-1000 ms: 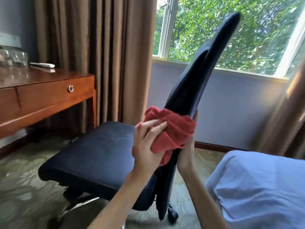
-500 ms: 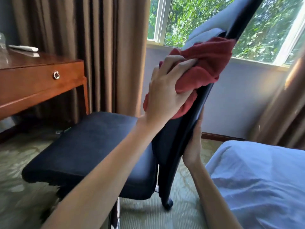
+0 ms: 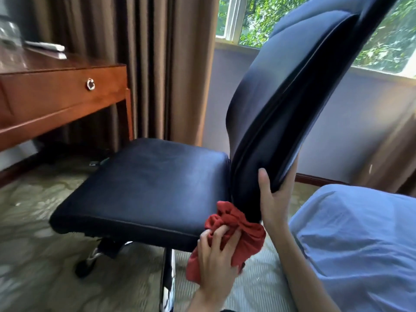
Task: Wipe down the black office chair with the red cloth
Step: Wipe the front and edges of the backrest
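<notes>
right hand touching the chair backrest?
Touching. Head view: the right hand grips the backrest lower edge, thumb in front, fingers behind.

Daylight pours in from the window (image 3: pixel 254 21) at the upper right, bright enough to wash out the frame and leaves. It lays a pale sheen on the chair (image 3: pixel 144 183) back and seat. Under the tabletop (image 3: pixel 56 61) lies dim shadow. Motion blur softens the left side; the wide lens bends the edges.
</notes>
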Available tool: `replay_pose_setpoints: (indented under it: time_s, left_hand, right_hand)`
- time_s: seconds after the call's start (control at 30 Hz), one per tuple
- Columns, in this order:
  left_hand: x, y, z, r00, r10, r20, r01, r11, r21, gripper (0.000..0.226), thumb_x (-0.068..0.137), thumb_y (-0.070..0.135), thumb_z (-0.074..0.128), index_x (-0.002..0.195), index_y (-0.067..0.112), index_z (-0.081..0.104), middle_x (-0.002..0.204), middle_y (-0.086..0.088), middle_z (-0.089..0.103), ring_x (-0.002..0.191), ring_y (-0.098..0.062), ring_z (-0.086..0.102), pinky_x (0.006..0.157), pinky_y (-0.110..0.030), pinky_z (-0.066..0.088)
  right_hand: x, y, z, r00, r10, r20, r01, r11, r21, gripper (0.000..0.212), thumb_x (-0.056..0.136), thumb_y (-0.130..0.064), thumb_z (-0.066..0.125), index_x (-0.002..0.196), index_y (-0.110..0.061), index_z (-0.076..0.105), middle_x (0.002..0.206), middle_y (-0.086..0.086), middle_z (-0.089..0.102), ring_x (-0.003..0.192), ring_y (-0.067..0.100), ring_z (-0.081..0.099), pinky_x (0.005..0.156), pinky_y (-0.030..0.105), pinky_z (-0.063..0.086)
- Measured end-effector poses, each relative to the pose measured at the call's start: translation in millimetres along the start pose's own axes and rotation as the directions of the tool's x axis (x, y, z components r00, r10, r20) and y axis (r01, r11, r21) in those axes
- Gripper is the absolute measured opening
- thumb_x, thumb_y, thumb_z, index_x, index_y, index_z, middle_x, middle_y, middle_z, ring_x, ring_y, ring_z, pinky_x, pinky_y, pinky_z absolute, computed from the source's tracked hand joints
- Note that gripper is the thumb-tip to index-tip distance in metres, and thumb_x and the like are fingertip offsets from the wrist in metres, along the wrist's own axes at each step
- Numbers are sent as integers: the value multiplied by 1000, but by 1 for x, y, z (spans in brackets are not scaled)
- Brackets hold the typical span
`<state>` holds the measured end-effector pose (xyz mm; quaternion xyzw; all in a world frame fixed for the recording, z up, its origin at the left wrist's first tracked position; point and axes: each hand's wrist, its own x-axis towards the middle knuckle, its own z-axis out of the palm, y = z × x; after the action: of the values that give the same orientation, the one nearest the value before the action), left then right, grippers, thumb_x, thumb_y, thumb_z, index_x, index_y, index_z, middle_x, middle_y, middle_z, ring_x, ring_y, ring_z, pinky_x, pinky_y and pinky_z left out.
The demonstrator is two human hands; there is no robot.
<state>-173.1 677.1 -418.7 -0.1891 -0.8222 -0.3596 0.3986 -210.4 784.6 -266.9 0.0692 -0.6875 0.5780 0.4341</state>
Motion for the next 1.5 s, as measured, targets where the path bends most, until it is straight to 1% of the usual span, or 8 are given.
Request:
replay_pose_setpoints:
  time_s: [0.17, 0.37, 0.57, 0.8, 1.07, 1.23, 1.4, 1.5]
  left_hand:
    - [-4, -81, -60, 999, -21, 32, 15, 984, 180, 51, 67, 21, 70, 117, 32, 70, 122, 7, 58, 101, -29, 49, 91, -42, 43]
    - [63, -223, -173, 864, -474, -168, 503, 815, 287, 47, 60, 28, 64, 105, 15, 72, 108, -8, 65, 97, -34, 63, 89, -47, 45]
    - [56, -135, -101, 942, -264, 209, 188, 928, 322, 55, 53, 25, 60, 107, 31, 69, 111, 3, 65, 84, -31, 58, 80, -37, 46]
    - [48, -51, -42, 922, -59, 384, 6, 990, 137, 40, 68, 35, 61, 108, 36, 66, 112, 11, 61, 85, -26, 55, 74, -34, 46]
    - [80, -237, -188, 891, -443, 104, 376, 846, 379, 47, 61, 38, 59, 106, 34, 69, 110, 11, 66, 100, -23, 63, 89, -40, 48]
    - [124, -287, -205, 696, -718, -1, 692, 670, 269, 37, 54, 43, 58, 82, 19, 67, 81, -9, 71, 82, -33, 67, 73, -40, 54]
    - [141, -195, -108, 814, -409, 412, 219, 874, 434, 37, 61, 49, 66, 91, 27, 69, 90, 1, 70, 90, -30, 65, 74, -35, 50]
    - [131, -111, -41, 728, -179, 661, -90, 932, 351, 39, 72, 39, 67, 109, 28, 65, 111, -3, 62, 98, -34, 59, 87, -38, 45]
  right_hand:
    - [-35, 31, 5, 994, 30, -108, -39, 995, -89, 71, 92, -41, 52, 154, -16, 28, 155, -2, 39, 143, 7, 36, 119, 33, 30]
    - [-52, 42, 15, 969, 27, -245, -70, 983, -170, 62, 96, -29, 54, 151, -9, 34, 150, -3, 46, 135, -5, 42, 110, 16, 35]
    - [-180, 90, 11, 953, 252, -169, -281, 942, -182, 64, 94, -31, 48, 151, -9, 29, 146, 5, 43, 136, 24, 43, 107, 14, 31]
    - [-199, 88, 33, 989, -119, 86, 146, 876, -459, 40, 94, -12, 39, 129, 5, 50, 134, 5, 44, 130, 26, 42, 107, 54, 37]
    - [-142, 123, 69, 918, -163, 362, 383, 606, -698, 38, 101, -20, 41, 127, -12, 67, 135, 5, 63, 123, 32, 59, 106, 47, 44]
    - [-148, 121, 73, 923, -183, 338, 379, 578, -722, 38, 98, -18, 43, 123, -15, 71, 131, 1, 66, 122, 28, 61, 104, 46, 46]
    - [-148, 118, 72, 926, -173, 335, 369, 596, -713, 39, 95, -17, 42, 121, -14, 72, 130, 0, 67, 122, 25, 60, 103, 44, 46]
    - [-143, 127, 62, 916, -161, 367, 388, 583, -714, 41, 92, -16, 41, 116, -7, 73, 122, 6, 70, 117, 31, 63, 103, 46, 44]
